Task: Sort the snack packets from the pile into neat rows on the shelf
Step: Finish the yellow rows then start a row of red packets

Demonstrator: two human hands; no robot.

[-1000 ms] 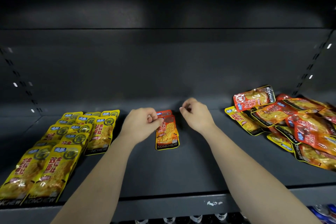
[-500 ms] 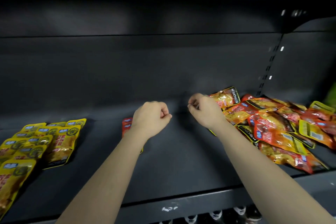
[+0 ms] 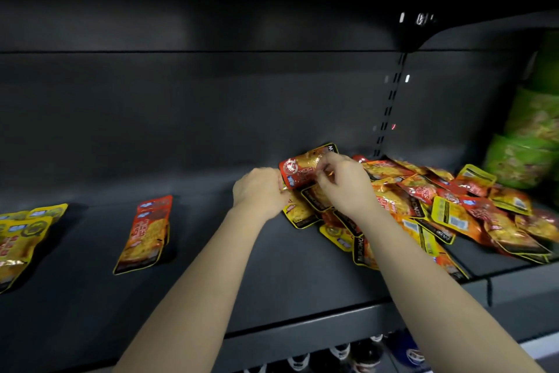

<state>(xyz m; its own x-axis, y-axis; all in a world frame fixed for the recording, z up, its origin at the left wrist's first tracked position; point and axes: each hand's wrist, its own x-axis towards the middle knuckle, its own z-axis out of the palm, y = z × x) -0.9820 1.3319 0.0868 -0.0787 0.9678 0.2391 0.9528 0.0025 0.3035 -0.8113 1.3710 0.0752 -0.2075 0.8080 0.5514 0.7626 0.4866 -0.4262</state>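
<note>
A jumbled pile of red and yellow snack packets (image 3: 447, 215) lies on the right part of the dark shelf (image 3: 257, 276). At the pile's left edge my left hand (image 3: 260, 191) and my right hand (image 3: 344, 182) both hold a red packet (image 3: 302, 168) that leans against the back wall; the right fingers pinch its upper side, the left fingers its lower corner. A short stack of red packets (image 3: 145, 233) lies alone at centre left. Rows of yellow packets (image 3: 21, 236) lie at the far left, partly cut off.
Green round tubs (image 3: 529, 142) are stacked on the neighbouring shelf section at the far right. A slotted upright (image 3: 390, 103) runs up the back wall. Bottle caps (image 3: 338, 353) show on the shelf below the front lip.
The view swung right. Both hands left the red packet stack at centre and moved right to the pile, where they took hold of a red packet.
</note>
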